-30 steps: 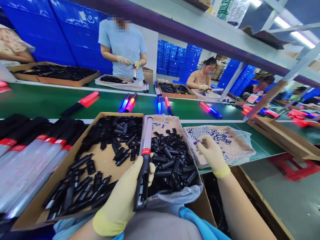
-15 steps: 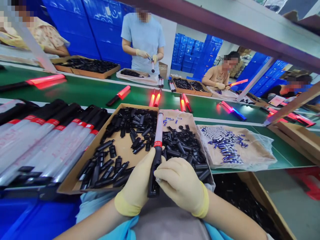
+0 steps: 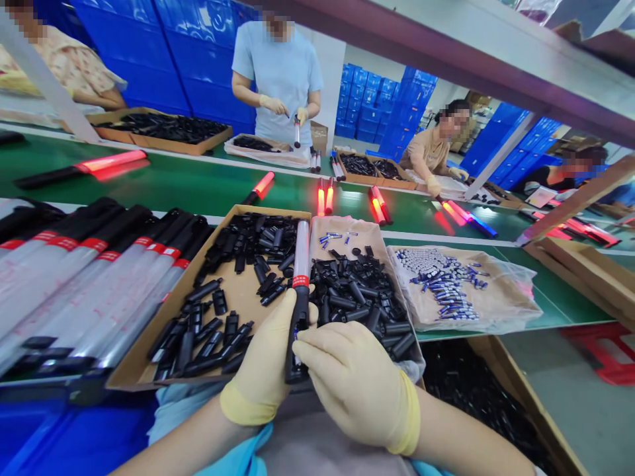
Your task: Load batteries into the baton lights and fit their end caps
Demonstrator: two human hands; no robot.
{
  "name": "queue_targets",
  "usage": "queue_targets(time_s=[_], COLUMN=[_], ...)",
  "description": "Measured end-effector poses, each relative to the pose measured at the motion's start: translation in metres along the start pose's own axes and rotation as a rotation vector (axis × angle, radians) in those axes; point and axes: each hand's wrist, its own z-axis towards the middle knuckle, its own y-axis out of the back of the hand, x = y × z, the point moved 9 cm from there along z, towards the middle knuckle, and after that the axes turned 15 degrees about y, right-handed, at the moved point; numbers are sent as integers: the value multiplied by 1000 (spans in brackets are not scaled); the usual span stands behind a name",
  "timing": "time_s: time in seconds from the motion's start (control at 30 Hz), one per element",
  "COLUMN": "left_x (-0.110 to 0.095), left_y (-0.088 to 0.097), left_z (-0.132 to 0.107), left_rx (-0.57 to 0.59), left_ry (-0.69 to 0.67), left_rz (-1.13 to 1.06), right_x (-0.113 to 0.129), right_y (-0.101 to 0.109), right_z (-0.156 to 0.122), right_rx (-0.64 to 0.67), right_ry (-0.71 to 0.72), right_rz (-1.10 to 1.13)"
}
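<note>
My left hand, in a cream glove, is wrapped around the black handle of a light baton. The baton's clear tube points away from me, with a red band where it joins the handle. A slot in the handle faces up, showing something small, bluish and silvery. My gloved right hand pinches a small battery at this slot, its fingertips mostly covering it. Beneath the hands, a cardboard tray holds black plastic parts. Right of it, a lined tray holds more black pieces and a few batteries.
Many batteries lie in a plastic-lined tray at right. Finished-looking batons are stacked at left. Lit red batons lie on the green conveyor. Co-workers sit or stand beyond it. A shelf beam crosses overhead.
My right fingertips have shifted over the handle slot, and the silvery end seen between them is now mostly covered. Batons on the conveyor moved right. A co-worker's hand lowered a lit baton onto it.
</note>
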Motion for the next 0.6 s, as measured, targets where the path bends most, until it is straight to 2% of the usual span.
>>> queue_targets(time_s=[0.1, 0.2, 0.3, 0.33, 0.37, 0.43, 0.47, 0.53, 0.6], left_x=[-12, -18, -10, -5, -1, 9, 12, 17, 18], left_y=[10, 17, 17, 14, 10, 6, 5, 4, 0], left_z=[-7, -13, -12, -10, -8, -5, -3, -1, -1], left_rx=[-119, -201, -167, -131, -97, -54, -44, -30, -12], left_ry=[-84, -94, -7, 34, 76, 149, 173, 197, 197], left_rz=[77, 87, -29, -58, -81, -152, -187, -229, -210], right_x=[3, 3, -11, -28, -53, -118, -150, -194, -223], right_y=[-8, -17, -4, 4, 13, 36, 45, 62, 65], right_z=[1, 3, -5, -15, -31, -84, -120, -169, -201], right_rx=[72, 140, 60, 35, 45, 154, 300, 411, 502], right_ry=[-36, -75, -47, -96, -211, -590, -816, -974, -1001], right_rz=[37, 87, 84, 37, -48, -290, -408, -462, -459])
